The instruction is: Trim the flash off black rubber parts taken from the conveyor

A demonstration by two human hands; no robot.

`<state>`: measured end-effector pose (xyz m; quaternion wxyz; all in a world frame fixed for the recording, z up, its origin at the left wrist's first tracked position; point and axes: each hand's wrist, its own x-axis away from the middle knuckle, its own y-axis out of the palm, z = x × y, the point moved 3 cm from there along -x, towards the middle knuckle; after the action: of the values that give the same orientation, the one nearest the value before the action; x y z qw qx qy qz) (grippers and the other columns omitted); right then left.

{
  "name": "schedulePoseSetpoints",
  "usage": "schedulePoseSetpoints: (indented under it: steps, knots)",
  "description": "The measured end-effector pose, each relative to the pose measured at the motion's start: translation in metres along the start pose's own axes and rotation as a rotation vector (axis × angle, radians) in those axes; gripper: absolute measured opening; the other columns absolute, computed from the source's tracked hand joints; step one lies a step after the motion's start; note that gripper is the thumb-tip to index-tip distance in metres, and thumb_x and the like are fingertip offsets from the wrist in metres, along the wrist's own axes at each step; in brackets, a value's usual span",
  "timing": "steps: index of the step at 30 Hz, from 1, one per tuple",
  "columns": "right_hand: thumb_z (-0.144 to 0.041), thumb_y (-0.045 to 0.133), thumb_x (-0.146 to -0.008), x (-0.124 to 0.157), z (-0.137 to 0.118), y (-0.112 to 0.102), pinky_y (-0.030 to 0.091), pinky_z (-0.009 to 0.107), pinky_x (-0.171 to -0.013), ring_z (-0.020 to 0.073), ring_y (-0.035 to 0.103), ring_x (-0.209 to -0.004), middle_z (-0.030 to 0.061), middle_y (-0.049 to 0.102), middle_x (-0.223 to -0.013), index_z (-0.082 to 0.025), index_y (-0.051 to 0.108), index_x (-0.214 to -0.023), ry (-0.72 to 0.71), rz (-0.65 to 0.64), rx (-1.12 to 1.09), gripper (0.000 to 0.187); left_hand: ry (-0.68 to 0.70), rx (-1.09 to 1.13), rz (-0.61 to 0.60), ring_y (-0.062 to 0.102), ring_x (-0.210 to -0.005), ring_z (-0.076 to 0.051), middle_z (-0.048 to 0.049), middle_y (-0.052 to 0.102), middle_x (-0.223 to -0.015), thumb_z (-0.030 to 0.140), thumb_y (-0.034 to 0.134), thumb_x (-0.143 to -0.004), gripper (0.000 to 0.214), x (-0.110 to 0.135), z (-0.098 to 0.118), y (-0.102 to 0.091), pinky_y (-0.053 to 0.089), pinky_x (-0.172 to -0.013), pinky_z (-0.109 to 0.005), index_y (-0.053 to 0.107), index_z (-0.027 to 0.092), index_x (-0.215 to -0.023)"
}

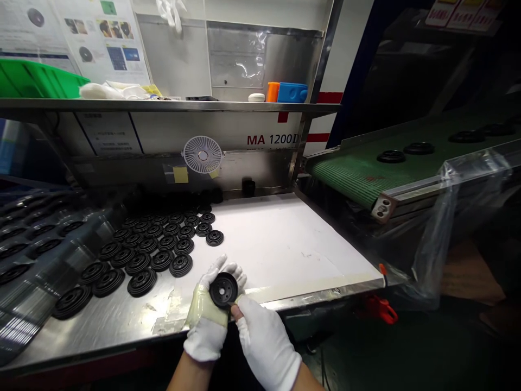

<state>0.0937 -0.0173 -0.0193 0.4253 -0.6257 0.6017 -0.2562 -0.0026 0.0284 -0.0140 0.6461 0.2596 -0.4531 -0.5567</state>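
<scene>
A black round ribbed part, like a pulley wheel (223,289), is held at the table's front edge with its hollow face toward me. My left hand (207,307), in a white glove with a yellowish coated palm, cradles it from the left and behind. My right hand (264,339), in a white glove with a bare thumb tip, is closed at the wheel's lower right rim. Whatever its fingers may grip is hidden. Several similar black wheels (142,282) lie in rows on the table to the left.
A white sheet (285,244) covers much of the metal table. Clear plastic trays (57,277) with black parts stand left. A small fan (202,155) sits under the shelf (183,104). At right, a green conveyor (358,174) carries black parts; red-handled cutters (380,309) hang at the edge.
</scene>
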Motion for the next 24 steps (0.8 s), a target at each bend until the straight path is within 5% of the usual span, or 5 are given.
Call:
schedulePoseSetpoints:
  steps: [3,11,14,18,24]
  knots:
    - [-0.03,0.033,-0.092,-0.003,0.008,-0.006,0.026,0.027,-0.052,0.0153,0.058,-0.06,-0.0005,0.064,-0.07,-0.023,0.054,-0.08,0.012,0.042,0.009,0.025,-0.066,-0.069,-0.037,0.062,-0.075,-0.023,-0.0095,0.063,-0.078,0.014,0.051,-0.073,0.032,0.004,0.002,0.0,0.053,-0.066,-0.041,0.058,0.015,-0.104]
    - [-0.029,0.035,-0.091,0.004,0.002,0.003,0.023,0.028,-0.051,0.0145,0.057,-0.056,-0.002,0.063,-0.065,-0.023,0.052,-0.077,0.019,0.068,0.022,0.023,0.055,0.062,-0.033,0.057,-0.065,-0.011,-0.0002,0.056,-0.066,0.01,0.059,-0.073,0.017,-0.009,-0.006,-0.005,0.052,-0.07,-0.03,0.061,0.015,-0.09]
    - [-0.028,0.037,-0.09,0.006,-0.004,0.006,0.022,0.028,-0.05,0.0146,0.057,-0.057,-0.0023,0.063,-0.066,-0.024,0.052,-0.077,-0.012,0.063,0.015,0.021,0.136,0.034,-0.016,0.061,-0.074,-0.015,-0.0029,0.061,-0.075,0.01,0.057,-0.073,0.025,-0.009,-0.004,-0.007,0.051,-0.076,-0.034,0.06,0.017,-0.096]
    - [-0.028,0.035,-0.091,0.003,0.0,0.002,0.022,0.028,-0.051,0.0146,0.054,-0.055,-0.0024,0.061,-0.066,-0.024,0.052,-0.078,-0.026,0.069,0.017,0.022,-0.053,-0.046,-0.048,0.061,-0.092,-0.03,-0.0145,0.063,-0.098,0.016,0.053,-0.072,0.035,-0.004,-0.003,-0.005,0.05,-0.076,-0.049,0.057,0.015,-0.107]
    - [-0.031,0.031,-0.093,0.0,0.011,-0.004,0.026,0.027,-0.053,0.0147,0.054,-0.057,-0.0021,0.059,-0.065,-0.023,0.05,-0.075,0.046,0.074,-0.021,0.027,-0.081,0.052,0.003,0.059,-0.064,-0.014,-0.0008,0.057,-0.064,0.014,0.058,-0.073,0.012,-0.009,-0.006,0.003,0.052,-0.073,-0.036,0.062,0.017,-0.083]
